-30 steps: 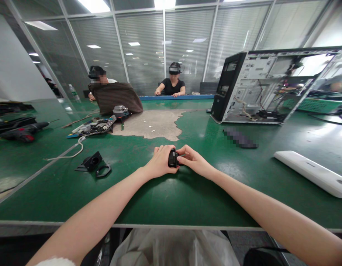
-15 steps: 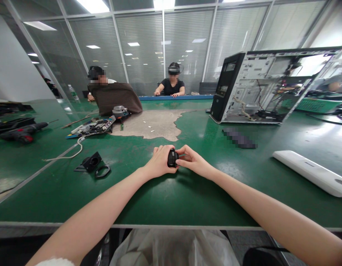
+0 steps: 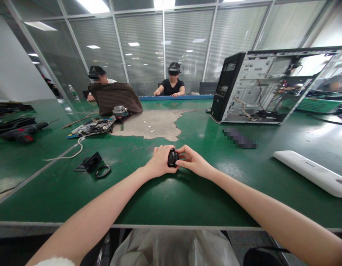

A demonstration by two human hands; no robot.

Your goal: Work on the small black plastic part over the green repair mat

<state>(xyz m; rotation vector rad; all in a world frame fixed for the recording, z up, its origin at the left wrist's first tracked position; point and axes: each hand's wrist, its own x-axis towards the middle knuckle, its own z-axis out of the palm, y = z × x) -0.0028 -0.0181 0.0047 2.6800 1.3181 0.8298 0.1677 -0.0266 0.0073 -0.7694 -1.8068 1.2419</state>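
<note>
A small black device (image 3: 172, 158) with a round, knob-like end on its right side is held just above the green table; its exact kind cannot be made out. My left hand (image 3: 160, 162) wraps round its left side and hides that part. The fingertips and thumb of my right hand (image 3: 191, 161) close on the round end. To the left lie a black bracket-like part (image 3: 92, 162) with a round opening and a separate black ring (image 3: 103, 171).
An opened computer case (image 3: 254, 88) stands at the right, with a dark flat object (image 3: 239, 138) and a long white plastic piece (image 3: 311, 173) before it. Circuit boards (image 3: 93, 127) and a power drill (image 3: 24, 132) lie left. Two people (image 3: 173, 85) sit across the table.
</note>
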